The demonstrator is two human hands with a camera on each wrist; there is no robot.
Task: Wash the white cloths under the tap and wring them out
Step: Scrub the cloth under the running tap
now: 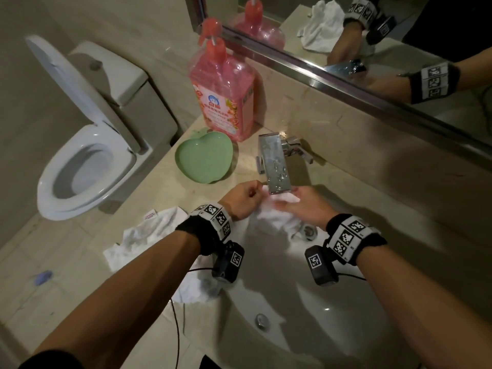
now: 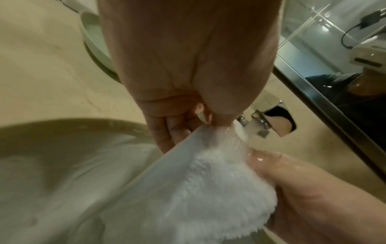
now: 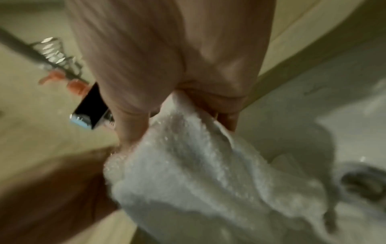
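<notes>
A wet white cloth [image 1: 274, 219] hangs over the basin [image 1: 332, 315] right under the chrome tap [image 1: 275, 163]. My left hand [image 1: 251, 194] pinches its upper left edge, and my right hand [image 1: 294, 206] grips its other end with curled fingers. In the left wrist view the left hand [image 2: 206, 120] nips the cloth [image 2: 208, 181] between thumb and finger, and water runs onto it from the tap [image 2: 269, 122]. In the right wrist view the right hand [image 3: 188, 118] bunches the cloth [image 3: 198, 173] in its palm. A second white cloth [image 1: 149, 235] lies crumpled on the counter at the left.
A pink soap bottle [image 1: 223, 97] and a green apple-shaped dish [image 1: 205, 158] stand left of the tap. An open toilet [image 1: 85, 166] is beyond the counter's left end. A mirror [image 1: 386, 35] runs along the back. More white cloth [image 1: 199, 288] lies on the basin's left rim.
</notes>
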